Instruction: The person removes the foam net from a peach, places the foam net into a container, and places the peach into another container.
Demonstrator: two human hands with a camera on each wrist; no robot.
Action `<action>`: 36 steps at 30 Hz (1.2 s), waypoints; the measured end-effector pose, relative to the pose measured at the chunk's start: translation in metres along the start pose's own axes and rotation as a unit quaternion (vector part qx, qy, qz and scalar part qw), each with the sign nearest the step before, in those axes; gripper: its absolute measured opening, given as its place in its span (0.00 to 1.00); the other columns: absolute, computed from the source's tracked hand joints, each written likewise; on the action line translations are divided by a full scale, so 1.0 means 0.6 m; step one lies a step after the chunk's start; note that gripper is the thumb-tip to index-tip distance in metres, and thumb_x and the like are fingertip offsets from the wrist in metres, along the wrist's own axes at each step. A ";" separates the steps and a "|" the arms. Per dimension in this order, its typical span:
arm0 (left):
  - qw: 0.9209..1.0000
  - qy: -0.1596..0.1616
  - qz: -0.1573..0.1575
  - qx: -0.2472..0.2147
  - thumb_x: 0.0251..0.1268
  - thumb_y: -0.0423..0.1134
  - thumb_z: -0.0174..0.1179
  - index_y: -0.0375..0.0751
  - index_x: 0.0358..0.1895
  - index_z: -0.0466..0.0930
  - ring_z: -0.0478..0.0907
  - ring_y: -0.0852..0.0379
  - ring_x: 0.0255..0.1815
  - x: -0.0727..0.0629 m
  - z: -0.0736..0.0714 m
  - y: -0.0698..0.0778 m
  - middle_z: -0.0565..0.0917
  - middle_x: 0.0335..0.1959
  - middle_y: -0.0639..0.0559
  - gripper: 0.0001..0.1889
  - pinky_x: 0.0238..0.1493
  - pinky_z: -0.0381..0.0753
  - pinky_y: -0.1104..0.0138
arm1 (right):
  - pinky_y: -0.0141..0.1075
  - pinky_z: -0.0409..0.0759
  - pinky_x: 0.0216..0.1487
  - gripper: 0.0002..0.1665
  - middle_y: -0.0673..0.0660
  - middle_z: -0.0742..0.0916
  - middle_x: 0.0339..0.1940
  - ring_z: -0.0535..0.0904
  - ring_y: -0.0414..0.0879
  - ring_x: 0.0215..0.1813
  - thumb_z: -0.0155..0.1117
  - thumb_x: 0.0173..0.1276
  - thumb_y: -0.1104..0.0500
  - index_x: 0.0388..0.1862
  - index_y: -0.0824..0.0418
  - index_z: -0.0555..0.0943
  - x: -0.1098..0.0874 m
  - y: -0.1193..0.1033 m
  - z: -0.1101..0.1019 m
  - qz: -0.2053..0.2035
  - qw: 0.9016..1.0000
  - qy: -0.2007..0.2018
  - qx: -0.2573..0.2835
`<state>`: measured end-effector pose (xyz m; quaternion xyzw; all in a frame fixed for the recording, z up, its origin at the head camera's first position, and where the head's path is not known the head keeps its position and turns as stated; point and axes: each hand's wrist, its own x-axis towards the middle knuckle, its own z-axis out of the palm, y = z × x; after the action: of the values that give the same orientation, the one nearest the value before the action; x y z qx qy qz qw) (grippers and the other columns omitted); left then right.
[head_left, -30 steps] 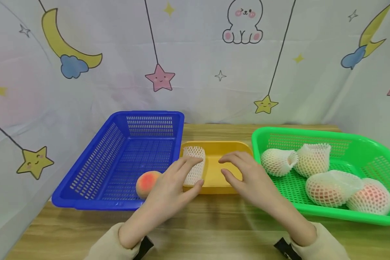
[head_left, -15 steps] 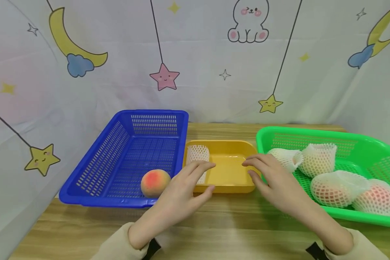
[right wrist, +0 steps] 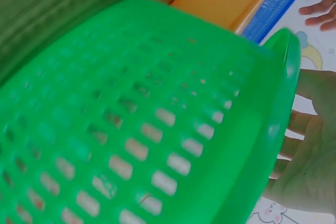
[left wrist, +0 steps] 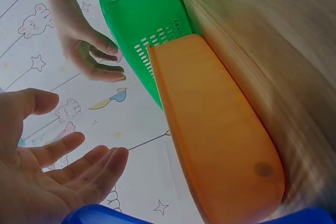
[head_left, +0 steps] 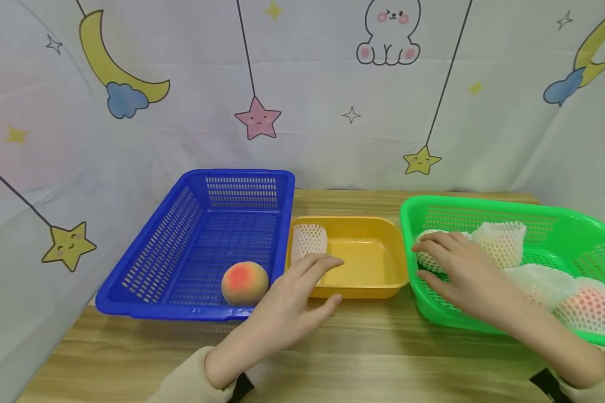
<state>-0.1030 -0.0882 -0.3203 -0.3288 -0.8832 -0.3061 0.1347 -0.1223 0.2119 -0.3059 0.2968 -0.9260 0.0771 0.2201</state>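
Observation:
Over the near left side of the yellow tray (head_left: 370, 252), my left hand (head_left: 296, 298) hovers with relaxed fingers and holds nothing. In that tray lies a white foam net sleeve (head_left: 310, 239), its lower part hidden by the hand. A bare peach (head_left: 245, 283) sits in the blue basket (head_left: 146, 308), just left of that hand. My right hand (head_left: 466, 274) is above the left side of the green basket (head_left: 549, 211), fingers loosely bent and grasping nothing. Beneath and beyond it are net-wrapped fruits, among them one at the back (head_left: 501, 246) and one at the right (head_left: 591, 305).
All three containers stand side by side on a wooden table (head_left: 363, 352). A white cloth with cartoon prints (head_left: 312, 151) hangs behind them. The green basket's raised near wall (right wrist: 157, 129) fills much of the right wrist view.
My right hand has moved right, from over the yellow tray to over the green basket. The left hand stays near the tray's left side, and the head view has shifted slightly.

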 end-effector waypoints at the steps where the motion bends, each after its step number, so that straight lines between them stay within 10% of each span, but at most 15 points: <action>1: 1.000 -0.001 -0.002 0.000 0.62 0.45 0.62 0.51 0.62 0.72 0.74 0.60 0.61 0.000 0.000 0.001 0.76 0.59 0.57 0.24 0.61 0.77 0.63 | 0.51 0.79 0.45 0.25 0.57 0.84 0.48 0.78 0.55 0.48 0.76 0.49 0.60 0.48 0.60 0.81 -0.001 0.005 -0.001 -0.005 1.000 0.001 -0.005; 24: 0.999 -0.030 -0.001 -0.012 0.63 0.47 0.61 0.52 0.62 0.71 0.75 0.61 0.60 0.000 0.005 -0.003 0.76 0.58 0.59 0.24 0.60 0.77 0.62 | 0.58 0.78 0.46 0.39 0.60 0.82 0.55 0.77 0.59 0.54 0.79 0.46 0.51 0.58 0.58 0.76 0.006 0.090 -0.021 -0.020 0.984 -0.139 -0.113; 36: 0.999 -0.023 0.014 0.041 0.62 0.47 0.61 0.52 0.62 0.72 0.75 0.60 0.58 0.000 -0.004 -0.010 0.77 0.58 0.58 0.24 0.57 0.78 0.63 | 0.57 0.80 0.46 0.44 0.65 0.77 0.62 0.73 0.68 0.60 0.74 0.52 0.52 0.68 0.58 0.69 0.014 0.115 0.008 0.066 0.974 -0.217 -0.023</action>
<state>-0.1067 -0.0932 -0.3211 -0.3420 -0.8932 -0.2605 0.1318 -0.1702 0.2624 -0.3072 0.2399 -0.9707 0.0042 0.0153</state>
